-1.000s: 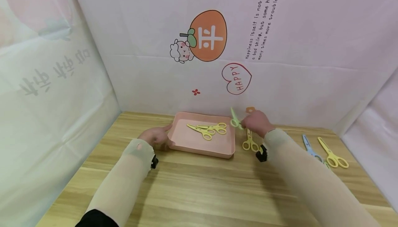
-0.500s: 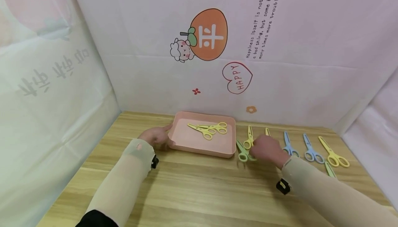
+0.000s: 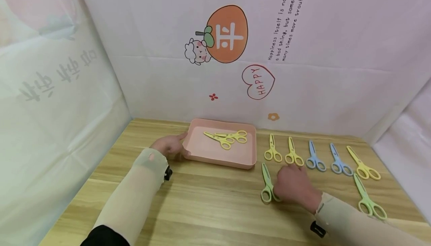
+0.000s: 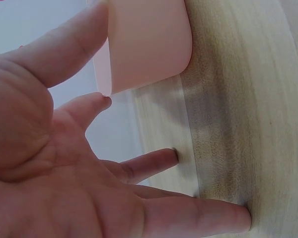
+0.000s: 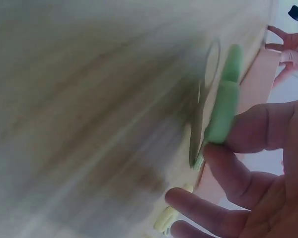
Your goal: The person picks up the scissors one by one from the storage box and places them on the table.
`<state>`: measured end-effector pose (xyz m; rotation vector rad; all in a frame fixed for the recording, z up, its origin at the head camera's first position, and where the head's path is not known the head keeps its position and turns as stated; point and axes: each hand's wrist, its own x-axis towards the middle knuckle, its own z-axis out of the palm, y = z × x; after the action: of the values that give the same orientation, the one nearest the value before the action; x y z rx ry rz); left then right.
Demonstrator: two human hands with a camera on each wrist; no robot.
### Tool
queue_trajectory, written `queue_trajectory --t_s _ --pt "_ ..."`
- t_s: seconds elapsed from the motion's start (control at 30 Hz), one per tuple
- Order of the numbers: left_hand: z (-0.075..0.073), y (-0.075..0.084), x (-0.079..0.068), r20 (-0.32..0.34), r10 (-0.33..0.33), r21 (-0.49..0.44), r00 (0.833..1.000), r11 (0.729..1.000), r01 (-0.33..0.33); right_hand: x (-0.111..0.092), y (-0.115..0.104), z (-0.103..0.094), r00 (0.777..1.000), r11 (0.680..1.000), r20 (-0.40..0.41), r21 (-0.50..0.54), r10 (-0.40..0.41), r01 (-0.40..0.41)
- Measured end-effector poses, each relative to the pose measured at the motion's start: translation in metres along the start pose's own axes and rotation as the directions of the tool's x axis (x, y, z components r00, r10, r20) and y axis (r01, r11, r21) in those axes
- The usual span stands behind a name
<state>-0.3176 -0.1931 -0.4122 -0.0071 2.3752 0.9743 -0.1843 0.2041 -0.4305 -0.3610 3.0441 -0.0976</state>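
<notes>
In the head view my right hand point(image 3: 296, 186) is low over the table, right of the tray. Its thumb and finger pinch one handle ring of green scissors point(image 5: 224, 111), whose blades point toward the back wall. My left hand point(image 3: 169, 145) is at the left side of a pink tray point(image 3: 219, 161). There, in the left wrist view, the thumb and forefinger reach the tray's corner while the other fingers spread straight, tips at the tabletop. Two pairs of yellow scissors point(image 3: 219, 140) lie crossed inside the tray.
Right of the tray a row holds yellow scissors point(image 3: 291, 152), blue scissors point(image 3: 312, 156) and more of both colours. Another green pair point(image 3: 363, 193) lies near the right forearm. A printed cloth point(image 3: 151, 88) hangs behind the wooden table point(image 3: 208, 208).
My right hand has carried the green scissors from above the tray's right edge down to the table, nearer to me, uncovering the row of scissors. The left hand stays at the tray.
</notes>
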Motion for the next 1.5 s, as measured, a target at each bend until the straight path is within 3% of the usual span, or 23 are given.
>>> queue_trajectory --t_s 0.13,0.23,0.33,0.43,0.9,1.2,1.5 --pt "0.000 0.001 0.000 0.004 0.003 0.003 1.000 1.000 -0.003 -0.006 0.003 -0.005 0.999 1.000 0.031 -0.008 -0.029 0.029" --pt "0.000 0.002 -0.001 0.011 0.008 0.001 1.000 1.000 -0.008 -0.008 0.006 -0.008 0.991 0.991 0.007 0.010 -0.134 0.134" --pt "0.001 0.002 -0.002 0.013 0.006 -0.009 1.000 1.000 -0.006 -0.012 0.009 -0.008 0.967 0.967 -0.003 0.029 -0.253 0.253" --pt "0.001 0.002 -0.003 0.009 0.004 -0.009 1.000 1.000 -0.004 -0.015 0.010 -0.005 0.953 0.953 0.025 0.036 -0.303 0.302" --pt "0.001 0.002 -0.007 0.004 0.021 0.018 1.000 1.000 -0.021 -0.031 0.029 0.005 0.958 0.958 -0.029 0.012 -0.287 0.287" --pt "0.002 0.003 -0.005 0.004 0.011 0.025 1.000 1.000 -0.012 -0.052 0.072 0.000 0.984 0.984 0.003 -0.019 -0.178 0.178" --pt "0.001 0.002 -0.005 0.010 0.002 -0.005 1.000 1.000 -0.002 -0.067 0.109 -0.004 0.993 0.989 -0.012 -0.095 -0.116 0.114"
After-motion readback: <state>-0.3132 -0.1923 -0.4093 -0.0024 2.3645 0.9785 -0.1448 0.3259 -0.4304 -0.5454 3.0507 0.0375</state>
